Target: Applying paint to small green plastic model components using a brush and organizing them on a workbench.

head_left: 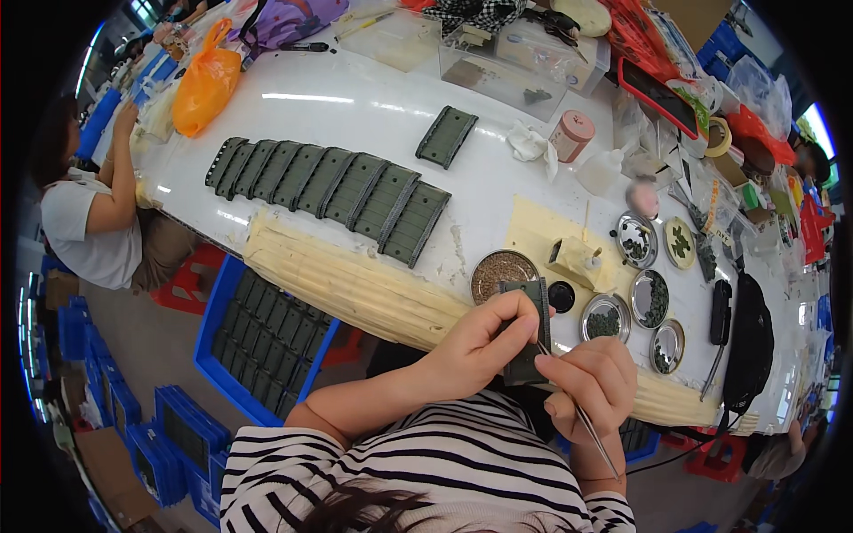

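Observation:
My left hand [484, 342] is closed on a dark green flat panel with ribbed edges [526, 366], held up near the padded table edge. Close beside it, my right hand [593, 384] pinches metal tweezers [597, 435], whose tips meet the panel. Whatever the tips touch is too small to make out. Beyond my hands stand a round dish of brown grains [504, 259] and a small black round pot [561, 297]. Metal dishes of small dark green bits [606, 306] sit to the right, near a yellowish block with a stick [577, 259].
A row of overlapping green panels [329, 182] lies at left, with a single panel [447, 138] farther back. Below the table is a blue crate of panels [213, 342]. A pink tin [571, 133], clear boxes [502, 75] and a black pouch [748, 342] surround the work area. Another person [98, 222] sits left.

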Available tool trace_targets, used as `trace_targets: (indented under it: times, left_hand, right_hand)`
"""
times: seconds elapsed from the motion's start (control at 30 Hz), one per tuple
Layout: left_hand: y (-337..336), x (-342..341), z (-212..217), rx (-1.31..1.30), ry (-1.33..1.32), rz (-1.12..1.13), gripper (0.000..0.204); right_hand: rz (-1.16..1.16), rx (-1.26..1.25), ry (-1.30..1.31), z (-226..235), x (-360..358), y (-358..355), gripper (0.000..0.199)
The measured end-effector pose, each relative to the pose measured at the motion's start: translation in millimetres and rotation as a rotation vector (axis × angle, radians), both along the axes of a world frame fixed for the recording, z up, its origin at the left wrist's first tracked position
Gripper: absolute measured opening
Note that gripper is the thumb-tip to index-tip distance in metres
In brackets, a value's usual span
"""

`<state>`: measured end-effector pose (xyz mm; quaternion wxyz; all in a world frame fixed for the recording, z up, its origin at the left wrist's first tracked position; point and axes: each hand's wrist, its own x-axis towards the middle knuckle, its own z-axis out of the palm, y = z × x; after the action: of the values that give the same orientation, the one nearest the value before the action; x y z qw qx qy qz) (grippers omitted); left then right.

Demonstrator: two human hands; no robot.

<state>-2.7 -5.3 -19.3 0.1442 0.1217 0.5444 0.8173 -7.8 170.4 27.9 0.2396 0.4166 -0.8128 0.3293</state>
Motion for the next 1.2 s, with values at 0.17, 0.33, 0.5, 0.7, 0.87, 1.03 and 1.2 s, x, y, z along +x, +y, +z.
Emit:
trace_targets:
  times: [0.17, 0.33, 0.5, 0.7, 0.87, 1.03, 1.2]
  left_hand:
    - [0, -1, 2, 0.126, -0.097, 0.002, 0.021]
    - [-1, 1, 11, 0.326, -0.337, -0.107, 0.024]
    - [0, 0, 8, 0.435, -0.386, -0.158, 0.026]
    - [-1, -3, 13, 0.419, -0.388, -0.211, 0.028]
    - [0, -2, 11, 0.425, -0.397, -0.207, 0.027]
    - [0, -1, 9, 0.415, -0.409, -0.187, 0.026]
    - [0, -2, 5, 0.413, -0.4, -0.194, 0.024]
  right_hand:
    - [0.037, -0.222, -0.197, 2, 4, 2, 0.042]
    - [0.101, -0.431, -0.374, -2, -5, 1, 0.038]
    - [0.052, -0.381, -0.401, -10, -8, 7, 0.027]
    - [0.073, -0.421, -0.443, -12, -9, 11, 0.027]
    - [0.067, -0.383, -0.429, -11, -11, 11, 0.027]
    - [0.112, -0.357, -0.39, -11, -14, 11, 0.026]
    - [0.128, -0.335, -0.364, -13, -15, 11, 0.03]
